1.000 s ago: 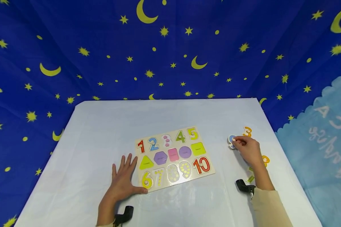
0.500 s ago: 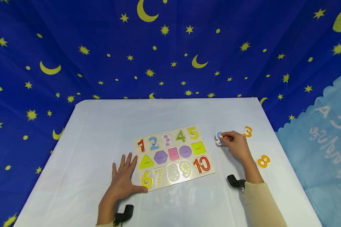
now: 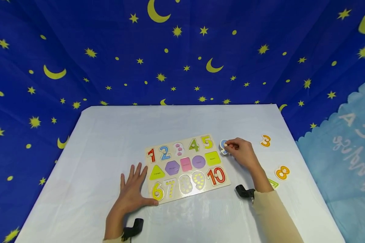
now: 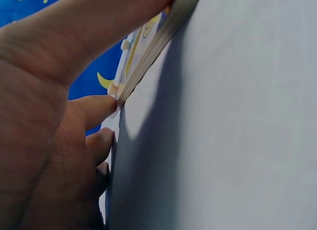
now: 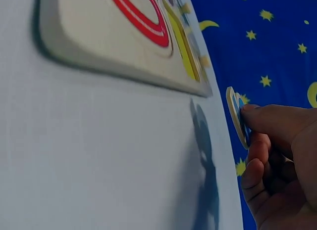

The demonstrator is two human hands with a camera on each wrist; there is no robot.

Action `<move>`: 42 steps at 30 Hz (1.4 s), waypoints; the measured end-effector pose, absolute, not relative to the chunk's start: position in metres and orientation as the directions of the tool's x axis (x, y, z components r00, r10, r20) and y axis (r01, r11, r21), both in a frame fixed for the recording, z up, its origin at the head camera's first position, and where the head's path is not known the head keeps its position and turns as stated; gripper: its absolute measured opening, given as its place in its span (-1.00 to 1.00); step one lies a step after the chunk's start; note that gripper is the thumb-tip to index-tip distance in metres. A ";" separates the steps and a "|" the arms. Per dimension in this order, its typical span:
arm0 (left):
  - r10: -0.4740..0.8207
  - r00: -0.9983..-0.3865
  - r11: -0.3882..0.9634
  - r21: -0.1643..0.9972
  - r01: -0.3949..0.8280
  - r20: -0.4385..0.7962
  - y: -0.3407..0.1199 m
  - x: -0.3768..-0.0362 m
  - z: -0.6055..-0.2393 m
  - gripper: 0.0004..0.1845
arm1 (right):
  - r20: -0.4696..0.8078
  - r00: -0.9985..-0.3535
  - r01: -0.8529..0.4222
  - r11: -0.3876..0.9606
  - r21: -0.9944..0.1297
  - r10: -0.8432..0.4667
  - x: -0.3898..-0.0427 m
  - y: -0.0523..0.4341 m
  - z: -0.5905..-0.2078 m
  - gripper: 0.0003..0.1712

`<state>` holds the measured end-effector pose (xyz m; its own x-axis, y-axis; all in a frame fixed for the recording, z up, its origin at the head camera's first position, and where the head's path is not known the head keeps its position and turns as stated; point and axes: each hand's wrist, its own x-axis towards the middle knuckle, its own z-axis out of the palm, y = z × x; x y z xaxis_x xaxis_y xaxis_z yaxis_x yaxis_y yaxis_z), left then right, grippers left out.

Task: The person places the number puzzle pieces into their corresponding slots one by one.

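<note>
- Right hand [image 3: 242,156] is pinching the blue piece [image 3: 223,147] by its peg, lifted off the table [image 3: 109,135].
- Piece is hanging just right of the board [image 3: 187,168]; empty 9 slot [image 3: 198,180] lying near-left.
- Left hand [image 3: 130,194] is pressing flat, fingers straight, at the board's left edge.

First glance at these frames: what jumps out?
The bright number-and-shape puzzle board at the middle of the white table, with the left hand flat against its near left corner. Right of the board, the right hand pinches a blue number piece by its peg, clear of the tabletop. Behind it all hangs a star-and-moon backdrop.
</note>
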<state>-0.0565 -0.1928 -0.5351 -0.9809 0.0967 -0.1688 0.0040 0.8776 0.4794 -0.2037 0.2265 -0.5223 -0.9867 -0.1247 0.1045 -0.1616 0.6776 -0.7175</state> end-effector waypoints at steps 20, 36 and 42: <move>0.089 -0.978 0.874 0.486 -0.015 -0.190 -0.193 -0.056 -0.534 0.48 | 0.062 -0.962 -0.216 0.605 -0.767 -0.266 -0.218 0.180 -0.519 -0.83; 0.084 -0.979 0.876 0.483 -0.016 -0.185 -0.192 -0.057 -0.533 0.48 | 0.091 -0.913 -0.322 0.565 -0.759 -0.397 -0.219 0.138 -0.515 -0.85; 0.091 -0.979 0.880 0.475 -0.008 -0.185 -0.192 -0.057 -0.534 0.48 | 0.102 -0.887 -0.359 0.537 -0.763 -0.450 -0.223 0.118 -0.516 -0.90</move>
